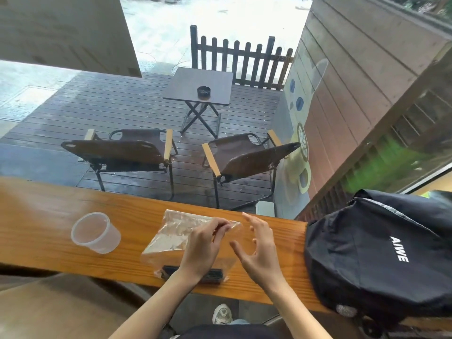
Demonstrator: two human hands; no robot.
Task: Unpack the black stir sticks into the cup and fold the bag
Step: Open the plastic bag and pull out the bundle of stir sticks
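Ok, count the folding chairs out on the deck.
2. One brown folding chair with metal legs stands left on the wet wooden deck; the other brown folding chair stands right, near the painted wall. More may be out of view.

My left hand [201, 245] is extended forward, palm down, with its fingertips curled into a pinch at the far end. My right hand [260, 250] sits just beside it, raised, fingers spread and lightly bent, gripping nothing.

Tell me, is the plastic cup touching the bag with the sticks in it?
Apart. The head view shows bare wooden counter between the cup and the bag.
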